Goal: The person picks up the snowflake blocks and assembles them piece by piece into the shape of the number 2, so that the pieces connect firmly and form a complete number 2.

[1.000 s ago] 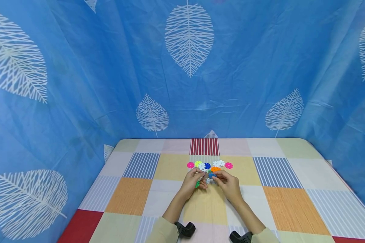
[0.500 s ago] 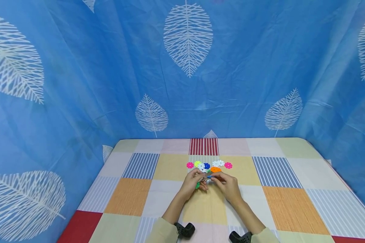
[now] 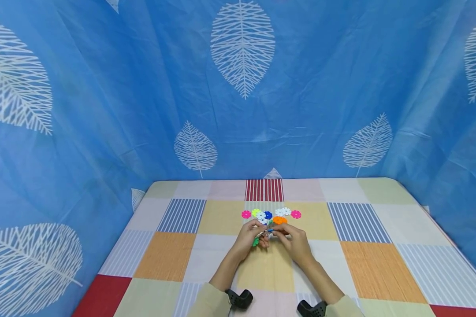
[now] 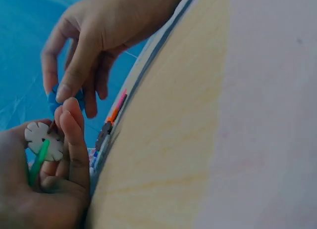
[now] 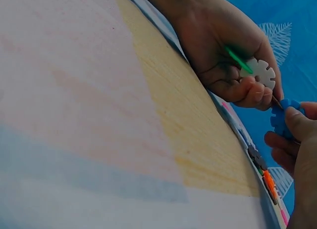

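Note:
My left hand (image 3: 246,237) holds a small cluster of notched plastic snowflake discs. In it, a white disc (image 4: 35,136) faces outward and a green disc (image 4: 38,162) stands edge-on across it. A thin brown edge (image 5: 277,101) sticks out from the left fingertips. Between thumb and fingers, my right hand (image 3: 295,242) pinches a blue snowflake disc (image 5: 280,121). The blue disc meets that brown edge, right at the left fingertips. Part of the cluster is hidden behind the left fingers.
Behind the hands, loose discs lie on the patchwork cloth (image 3: 218,220): pink (image 3: 246,214), yellow (image 3: 255,212), dark blue (image 3: 268,215), orange (image 3: 279,220), several white (image 3: 287,211), and another pink disc (image 3: 296,214). A blue leaf-print curtain (image 3: 301,110) rises beyond the table.
The right hand has moved slightly left, bringing the blue disc up to the left hand's cluster. The blue disc has turned from showing its face to nearly edge-on. The left hand stays about still.

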`<action>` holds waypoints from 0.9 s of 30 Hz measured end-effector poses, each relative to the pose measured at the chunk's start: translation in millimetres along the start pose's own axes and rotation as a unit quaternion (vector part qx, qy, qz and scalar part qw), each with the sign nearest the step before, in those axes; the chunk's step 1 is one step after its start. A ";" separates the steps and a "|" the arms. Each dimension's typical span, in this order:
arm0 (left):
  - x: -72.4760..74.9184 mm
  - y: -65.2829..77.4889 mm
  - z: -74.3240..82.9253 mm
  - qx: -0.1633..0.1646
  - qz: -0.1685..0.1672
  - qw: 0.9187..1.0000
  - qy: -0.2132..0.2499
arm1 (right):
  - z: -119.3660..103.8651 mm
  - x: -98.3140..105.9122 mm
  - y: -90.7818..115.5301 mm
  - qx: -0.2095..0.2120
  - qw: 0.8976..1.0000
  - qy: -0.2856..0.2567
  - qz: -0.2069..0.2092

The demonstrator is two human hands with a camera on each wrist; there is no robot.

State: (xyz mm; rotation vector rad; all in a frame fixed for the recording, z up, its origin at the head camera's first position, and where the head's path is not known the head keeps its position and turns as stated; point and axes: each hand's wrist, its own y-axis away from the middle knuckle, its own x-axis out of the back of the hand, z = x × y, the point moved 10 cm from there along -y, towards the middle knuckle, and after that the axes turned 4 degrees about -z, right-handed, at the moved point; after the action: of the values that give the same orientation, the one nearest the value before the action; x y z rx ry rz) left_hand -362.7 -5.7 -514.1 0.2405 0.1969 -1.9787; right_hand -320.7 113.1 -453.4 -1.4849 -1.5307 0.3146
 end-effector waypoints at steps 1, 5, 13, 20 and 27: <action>1.2 0.3 0.9 0.000 0.009 1.000 0.001 | 4.0 -0.6 0.6 -0.018 1.000 -0.009 -0.001; 9.0 0.8 2.1 -0.004 0.048 0.998 0.030 | 16.8 -8.0 3.4 -0.077 0.997 -0.003 -0.030; 18.2 -3.7 -6.5 -0.006 0.062 0.995 0.075 | 13.6 -29.8 9.1 -0.045 0.982 0.111 -0.144; 17.0 -2.7 -7.2 0.001 0.049 0.994 0.094 | 7.1 -26.9 9.1 0.000 0.983 0.129 -0.132; 18.8 -2.7 -7.2 0.000 0.051 0.994 0.096 | 7.3 -24.9 8.5 -0.001 0.983 0.136 -0.121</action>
State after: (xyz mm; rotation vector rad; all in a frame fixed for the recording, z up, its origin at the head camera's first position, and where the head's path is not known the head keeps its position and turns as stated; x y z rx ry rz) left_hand -372.1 -19.4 -525.8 0.4326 0.3021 -1.8538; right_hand -325.4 96.2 -474.2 -1.2676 -1.4668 -0.0328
